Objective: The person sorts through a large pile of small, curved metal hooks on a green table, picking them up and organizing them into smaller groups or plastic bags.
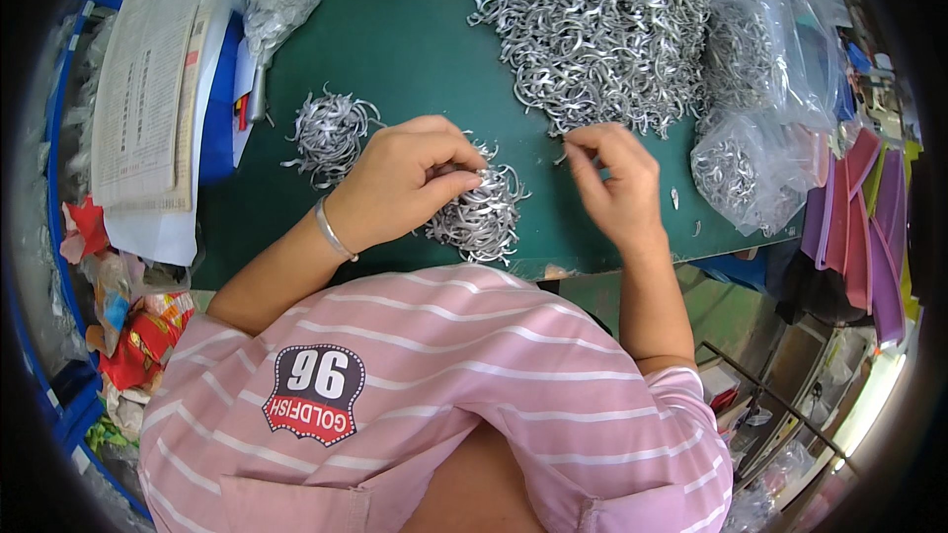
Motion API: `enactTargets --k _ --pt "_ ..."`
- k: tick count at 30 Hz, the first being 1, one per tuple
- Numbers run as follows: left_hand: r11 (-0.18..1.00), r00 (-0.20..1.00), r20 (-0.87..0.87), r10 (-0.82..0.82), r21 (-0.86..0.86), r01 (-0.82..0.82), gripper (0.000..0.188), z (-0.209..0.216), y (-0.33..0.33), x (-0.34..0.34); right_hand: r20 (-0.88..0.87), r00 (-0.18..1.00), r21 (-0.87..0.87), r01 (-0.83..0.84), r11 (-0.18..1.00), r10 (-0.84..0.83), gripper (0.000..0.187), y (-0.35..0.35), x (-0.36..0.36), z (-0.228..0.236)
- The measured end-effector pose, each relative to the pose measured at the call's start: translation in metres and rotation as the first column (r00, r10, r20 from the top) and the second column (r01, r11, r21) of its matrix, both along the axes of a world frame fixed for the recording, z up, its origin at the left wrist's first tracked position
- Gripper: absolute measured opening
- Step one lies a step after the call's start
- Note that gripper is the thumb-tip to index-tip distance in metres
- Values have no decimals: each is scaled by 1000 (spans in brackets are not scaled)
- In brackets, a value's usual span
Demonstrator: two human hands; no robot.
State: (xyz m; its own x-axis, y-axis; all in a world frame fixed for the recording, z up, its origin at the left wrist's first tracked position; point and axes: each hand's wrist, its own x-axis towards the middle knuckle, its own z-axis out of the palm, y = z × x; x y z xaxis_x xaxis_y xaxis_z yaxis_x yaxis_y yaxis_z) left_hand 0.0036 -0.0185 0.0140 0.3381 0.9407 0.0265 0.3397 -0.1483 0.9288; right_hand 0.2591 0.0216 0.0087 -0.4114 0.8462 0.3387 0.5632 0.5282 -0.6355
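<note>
My left hand (405, 176), with a bangle at its wrist, is closed in a pinch over a small pile of curved silver metal pieces (480, 222) near the table's front edge. Whatever sits between its thumb and forefinger is too small to make out. To the right, my right hand (620, 183) pinches at the lower edge of a large heap of the same curved pieces (602, 30). A small silver bit shows at its fingertips. Another small pile (332, 135) lies left of my left hand.
Clear plastic bags of silver pieces (733, 166) stand at the table's right side. Another bag (281, 5) lies at the back left, near a stack of printed sheets (143, 89). Purple and pink strips (857, 222) hang at right. Loose bits lie on the green tabletop (395, 39).
</note>
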Motion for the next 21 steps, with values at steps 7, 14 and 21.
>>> enactTargets --k 7,14,21 --pt "993 992 -52 112 26 -111 23 -5 4 -7 -28 945 -111 -328 938 327 88 -28 -20 -4" --pt "984 993 -50 103 148 -94 47 -36 -18 19 -25 949 -81 -315 946 314 105 -43 -54 -37" --pt "939 942 70 327 83 -333 42 -41 -10 37 -110 974 70 -190 979 197 92 -42 -74 -48"
